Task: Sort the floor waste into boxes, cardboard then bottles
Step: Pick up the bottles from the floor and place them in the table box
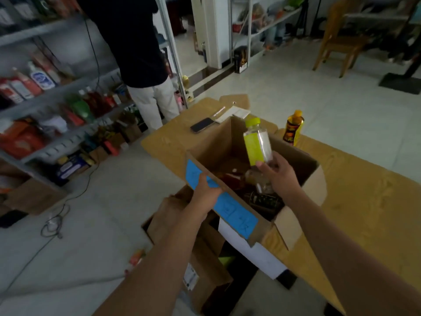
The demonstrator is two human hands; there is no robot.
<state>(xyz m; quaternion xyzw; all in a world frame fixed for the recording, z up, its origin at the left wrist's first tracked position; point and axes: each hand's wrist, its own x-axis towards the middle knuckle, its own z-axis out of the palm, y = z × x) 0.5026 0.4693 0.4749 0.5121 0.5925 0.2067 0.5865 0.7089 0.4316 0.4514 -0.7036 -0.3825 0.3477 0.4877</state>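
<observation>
Here, a clear bottle (257,142) with a lime-green label and cap is being held nearly upright just right of the frame's centre, above the mouth of the open cardboard box (211,144). Its lower end is being gripped by the right hand (276,176), with thumb and fingers clamped round the base. The box's near-left rim, where blue labels (232,210) are stuck, is being gripped by the left hand (206,190), its fingers curled on the edge. Several other bottles (250,179) are lying inside, at the bottom. The box is being borne by a wooden table (364,201) filling the right of the frame. On it, 1 orange-capped bottle (293,128) is standing just behind the box's far right corner, and 1 phone (202,125) is lying beyond its far left side. Below the box, at lower centre, a 2nd box (205,270) holding brown cardboard pieces is sitting on the floor. At the upper left, a person (136,42) is standing beside stocked shelves (57,87).
</observation>
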